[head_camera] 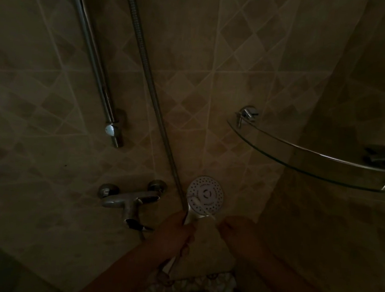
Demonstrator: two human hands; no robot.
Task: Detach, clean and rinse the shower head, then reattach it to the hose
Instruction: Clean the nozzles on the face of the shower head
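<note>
The single head-worn camera looks forward and down, close to the dim tiled shower wall [217,82] and corner.

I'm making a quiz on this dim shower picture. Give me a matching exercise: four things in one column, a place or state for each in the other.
Things:
1. shower head
2. glass shelf
3. tap
4. rail

Places or states:
A. fixed in the corner at right
B. gripped by its handle in the left hand
C. slants down the wall at upper left
D. on the wall left of the hands

Pairs: 1-B, 2-A, 3-D, 4-C
</note>
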